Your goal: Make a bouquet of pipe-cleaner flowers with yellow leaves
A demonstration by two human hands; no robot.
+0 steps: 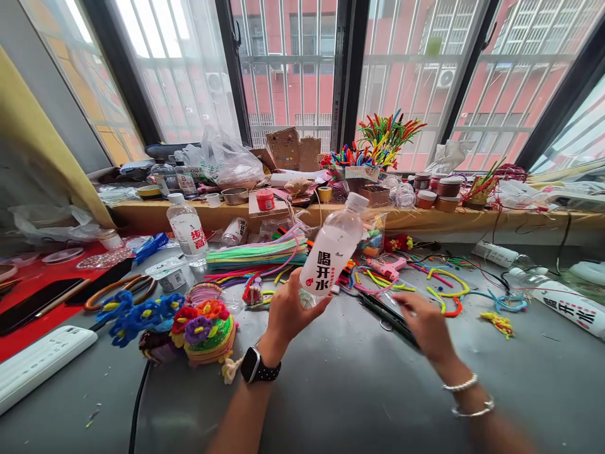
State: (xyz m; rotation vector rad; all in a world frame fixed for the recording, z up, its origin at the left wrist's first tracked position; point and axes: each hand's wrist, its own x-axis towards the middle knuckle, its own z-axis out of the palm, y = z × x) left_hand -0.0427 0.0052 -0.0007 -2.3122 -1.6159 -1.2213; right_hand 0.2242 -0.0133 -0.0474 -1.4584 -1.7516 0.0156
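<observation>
My left hand (293, 309) is wrapped round the lower part of a clear plastic water bottle (333, 249). The bottle has a white label and a white cap, and leans with its top to the right. My right hand (425, 325) is over the table with its fingers curled together. Something thin and shiny shows at its fingertips, too small to name. Long dark tools (387, 318) lie just beside and partly behind that hand. Past the fingers lies a pink glue gun (387, 268), with loose pipe cleaners (449, 293) around it.
A bundle of pale pipe cleaners (259, 252) lies behind my left hand. Fuzzy blue flowers (142, 315) and a colourful flower cake (208, 337) stand at left, near a white power strip (47, 362). Another bottle (186, 230) stands upright; one (562, 306) lies at right.
</observation>
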